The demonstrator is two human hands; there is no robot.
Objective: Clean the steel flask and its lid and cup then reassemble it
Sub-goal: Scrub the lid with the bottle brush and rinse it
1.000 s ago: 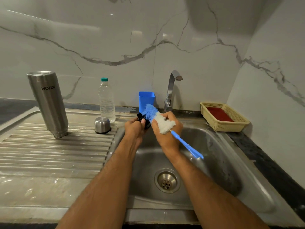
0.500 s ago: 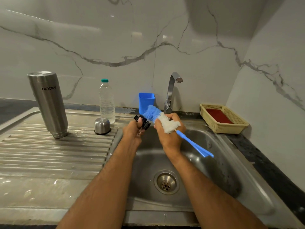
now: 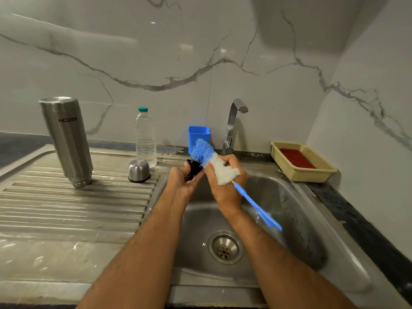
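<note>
Over the sink (image 3: 296, 219) the left hand (image 3: 185, 181) grips the small black lid (image 3: 194, 168), fingers curled round it so that only its upper edge shows; its shape and its inside are hidden by the fingers and by the brush head. The right hand (image 3: 225, 186) is closed round the brush (image 3: 214, 161) at the white part of its head, with the thumb and fingers wrapped over it. The blue tuft at the tip sticks up and touches the lid, though whether it reaches inside cannot be told. The blue handle runs down and to the right past the wrist, over the basin.

The flask (image 3: 66, 141) stands mouth down on the ribbed draining surface (image 3: 66, 208), well to the left of the hands, its lettering upside down; its mouth is hidden against the metal. The steel cup (image 3: 138, 171) sits upside down just beside the sink's left rim, with a clear water bottle (image 3: 145, 139) right behind it, so close that contact cannot be judged.

A blue tub (image 3: 198, 136) stands against the wall, its lower part covered by the brush tuft. The tap (image 3: 233, 128) rises beside it, its base partly behind the right hand. A yellow basket (image 3: 303, 161) with something red inside sits in the corner. Both forearms run out of the bottom edge.
</note>
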